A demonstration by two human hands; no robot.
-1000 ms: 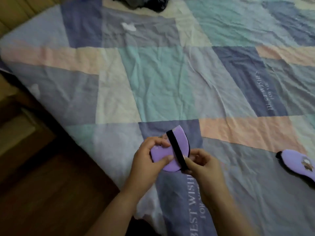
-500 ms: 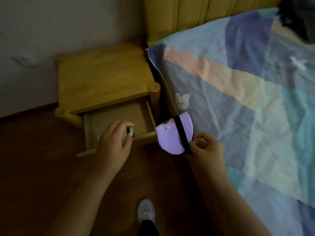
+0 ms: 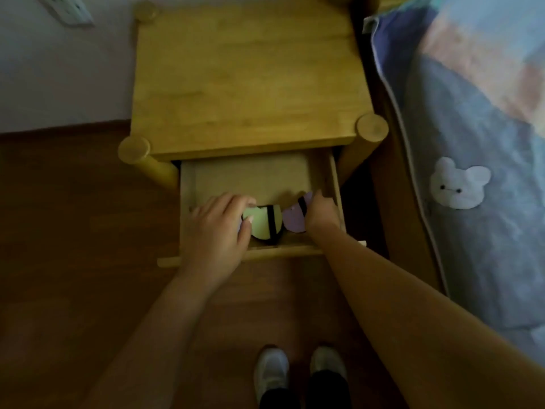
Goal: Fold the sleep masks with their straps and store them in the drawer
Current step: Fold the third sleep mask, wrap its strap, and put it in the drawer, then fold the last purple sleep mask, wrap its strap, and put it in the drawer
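Note:
The wooden drawer [image 3: 334, 184] of the bedside table stands pulled out. Inside, at its front, lie two folded sleep masks, each wrapped by a black strap. My left hand [image 3: 216, 231] rests on the pale green mask [image 3: 261, 224], thumb on its left edge, fingers curled over its top. My right hand [image 3: 321, 212] reaches into the drawer's right side and holds the purple mask [image 3: 293, 219], which stands on edge next to the green one. A sliver of another purple piece shows under my left thumb.
The bedside table top [image 3: 247, 72] is bare wood with round corner posts. The bed with a patchwork quilt [image 3: 477, 137] and a white bear patch [image 3: 458, 187] lies to the right. Dark wood floor is below, my two shoes [image 3: 299, 373] near the bottom edge. A wall socket [image 3: 66, 8] is top left.
My view has swung from the bed to the drawer. My right hand carried the purple mask down into the drawer, and my left hand moved from the drawer front onto the green mask.

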